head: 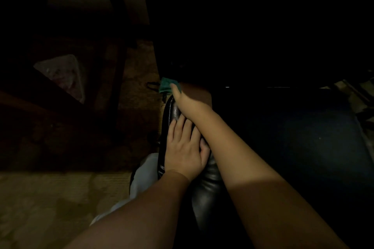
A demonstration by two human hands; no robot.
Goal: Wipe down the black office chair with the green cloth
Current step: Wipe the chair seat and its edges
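Observation:
The scene is very dark. A glossy black padded armrest (208,178) of the office chair runs from the bottom centre up toward the middle. My left hand (183,149) lies flat on top of it with the fingers spread. My right hand (188,98) reaches past it to the armrest's far end and holds the green cloth (167,86), of which only a small bunched part shows beyond the thumb. The right fingers are hidden in shadow. The chair's dark seat (293,137) spreads out to the right.
A brown floor (50,198) lies at the left, partly lit. Dark table or furniture legs (119,79) stand at the upper left, with a clear plastic bag (64,75) under them. Light trousers (141,180) show beside the armrest.

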